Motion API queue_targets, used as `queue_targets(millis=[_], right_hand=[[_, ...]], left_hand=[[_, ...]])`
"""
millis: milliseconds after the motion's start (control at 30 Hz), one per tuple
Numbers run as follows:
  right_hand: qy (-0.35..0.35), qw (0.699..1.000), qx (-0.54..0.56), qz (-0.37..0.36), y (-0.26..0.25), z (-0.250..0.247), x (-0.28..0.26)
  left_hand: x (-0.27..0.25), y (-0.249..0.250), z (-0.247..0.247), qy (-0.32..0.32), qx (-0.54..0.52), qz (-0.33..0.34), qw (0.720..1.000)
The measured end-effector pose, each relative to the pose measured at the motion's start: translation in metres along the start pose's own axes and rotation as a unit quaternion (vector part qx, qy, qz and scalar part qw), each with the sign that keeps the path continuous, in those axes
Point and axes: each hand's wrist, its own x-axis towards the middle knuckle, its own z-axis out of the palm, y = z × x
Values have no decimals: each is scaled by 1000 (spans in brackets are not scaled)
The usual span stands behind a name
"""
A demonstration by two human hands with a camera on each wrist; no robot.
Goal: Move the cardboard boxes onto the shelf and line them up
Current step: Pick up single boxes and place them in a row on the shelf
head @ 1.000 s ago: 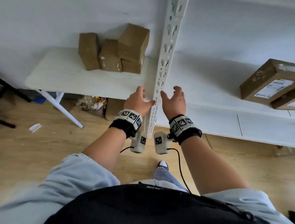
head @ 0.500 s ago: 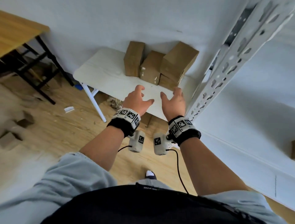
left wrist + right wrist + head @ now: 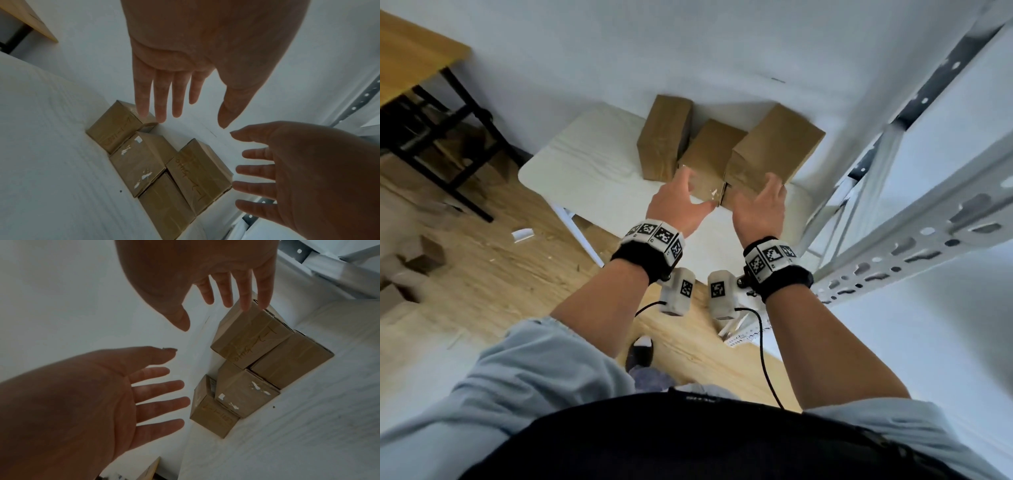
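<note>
Head view looking down, both wrist views close, dim, perhaps sharing boxes (image 3: 141, 164)

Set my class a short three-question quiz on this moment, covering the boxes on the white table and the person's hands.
1. True or false: the left hand and the right hand each hold a box.
2. How many cardboard boxes are on the white table?
3. The tilted box nearest the metal shelf post rests: A) flat on the table; B) on top of another box; C) on the floor.

Key: 1. False, both hands are open with spread fingers and hold nothing. 2. Four. 3. B.
</note>
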Motion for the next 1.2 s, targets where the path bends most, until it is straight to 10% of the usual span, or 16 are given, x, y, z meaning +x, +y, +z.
queue_targets(millis=[633,1200], right_hand=[[177,960,-41,214,21,53,112],[259,962,-2,89,-11,41,25]], left_hand=[[199,5,88,-265,34,142,953],[133,0,14,-82,-9,245,966]])
